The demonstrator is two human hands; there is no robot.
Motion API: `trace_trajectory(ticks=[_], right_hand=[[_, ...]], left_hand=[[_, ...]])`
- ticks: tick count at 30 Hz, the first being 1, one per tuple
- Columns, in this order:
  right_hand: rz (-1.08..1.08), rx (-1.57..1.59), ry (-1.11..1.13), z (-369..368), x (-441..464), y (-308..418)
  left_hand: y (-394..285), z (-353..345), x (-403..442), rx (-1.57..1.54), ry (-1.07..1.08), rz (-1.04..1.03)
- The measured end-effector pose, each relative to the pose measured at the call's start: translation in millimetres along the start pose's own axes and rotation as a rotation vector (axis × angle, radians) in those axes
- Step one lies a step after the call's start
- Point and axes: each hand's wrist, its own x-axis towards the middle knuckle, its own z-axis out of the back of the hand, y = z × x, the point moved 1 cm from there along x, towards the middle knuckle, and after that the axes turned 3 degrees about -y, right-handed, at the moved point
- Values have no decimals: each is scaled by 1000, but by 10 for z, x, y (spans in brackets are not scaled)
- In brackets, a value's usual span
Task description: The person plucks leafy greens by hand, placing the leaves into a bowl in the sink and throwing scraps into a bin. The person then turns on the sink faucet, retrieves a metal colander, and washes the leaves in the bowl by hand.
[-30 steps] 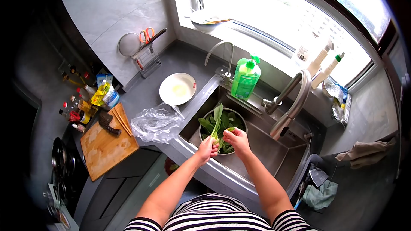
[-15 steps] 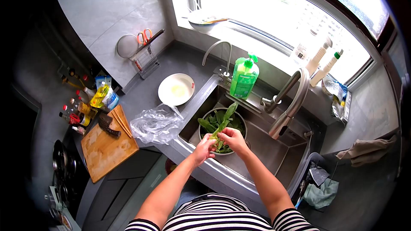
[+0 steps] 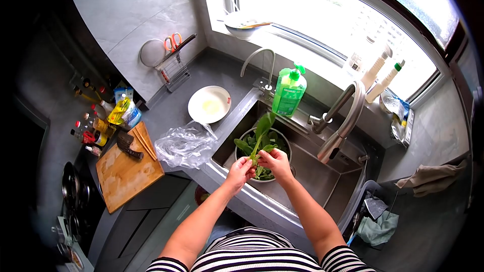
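Both my hands meet over a round metal pot (image 3: 288, 146) that stands in the sink (image 3: 315, 184) with green leaves in it. Between them is a stalk of leafy greens (image 3: 262, 127), its broad leaf pointing up and away from me. My left hand (image 3: 240, 172) pinches the stalk near its lower end. The fingers of my right hand (image 3: 275, 164) are closed on the same greens, just beside the left fingertips. The lower tip of the stalk is partly hidden by my fingers.
A crumpled plastic bag (image 3: 185, 145) and a white plate (image 3: 209, 104) lie left of the sink. Behind it stand a green soap bottle (image 3: 289, 93) and a curved faucet (image 3: 348, 121). A cutting board (image 3: 126, 174) with a cleaver (image 3: 128, 146) is farther left.
The leafy stalk has shifted and its broad leaf now stands more spread and upright. My hands have barely moved; the view has shifted slightly.
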Motion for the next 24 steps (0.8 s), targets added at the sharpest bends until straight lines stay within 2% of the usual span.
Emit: trace_trajectory(ticks=[3,6,9,12,16,20,24], right_hand=[[-45,78,-13,5,-17,-17],[-190,332,-31,43,33,-175],[-252,427,-39,21,3,-218],[26,158,-137,-133,-103,-133],[225,89,-150,-200,-146,-66],[-76,225,-74,-10,-30,-140],[-157,271,-117,188,96,-246]], left_hand=[[-18,-17,-33,-126,47,21],[-55,-63,-88,-221,72,24],[-25,-75,-94,-309,67,0],[7,-111,-67,-395,5,-35],[-39,-125,-11,-431,-27,-41],[-128,-103,-76,-323,114,64],[-277,-187,-214,-326,343,85]])
